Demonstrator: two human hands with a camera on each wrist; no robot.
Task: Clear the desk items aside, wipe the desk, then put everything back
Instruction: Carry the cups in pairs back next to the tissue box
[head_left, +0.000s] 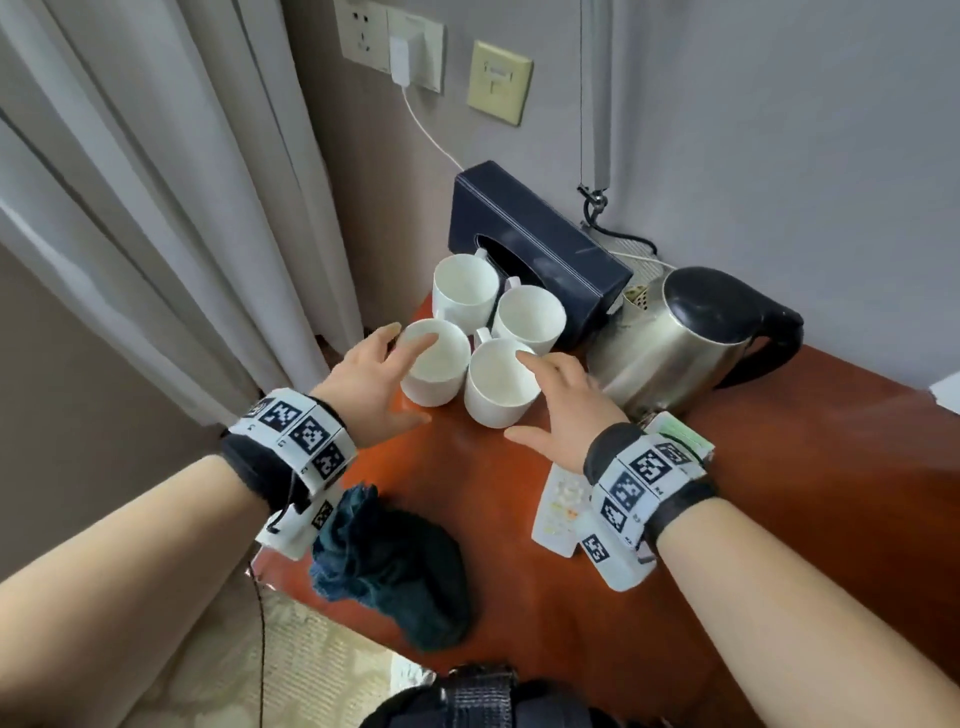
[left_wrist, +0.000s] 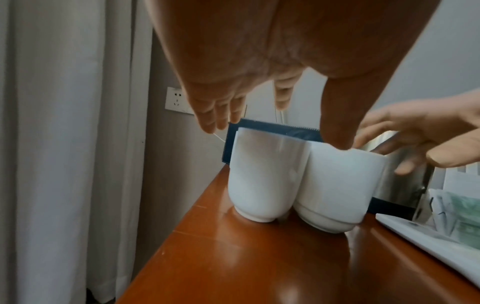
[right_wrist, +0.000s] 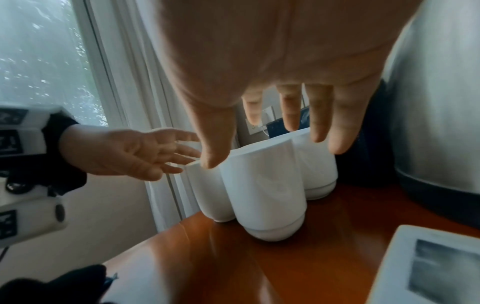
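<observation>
Landmark: four white mugs (head_left: 483, 343), clustered at the desk's (head_left: 519, 519) far left corner.
Cloth (head_left: 395, 566): dark, bunched, nearer than the mugs, at the near left edge.
Remote (head_left: 558, 512): white, nearer than the mugs, to their right.
Left hand (head_left: 363, 384): fingers spread, over the front-left mug; contact uncertain.
Right hand (head_left: 566, 405): fingers spread, over the front-right mug; nothing held.
Kettle (head_left: 675, 338): steel, right of the mugs.
Tissue box (head_left: 540, 249): dark, behind the mugs.

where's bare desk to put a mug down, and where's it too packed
Bare desk lies between the mugs, the dark cloth and the remote. More bare wood shows right of the kettle. The back corner is crowded: four mugs, tissue box and kettle bunch together.
</observation>
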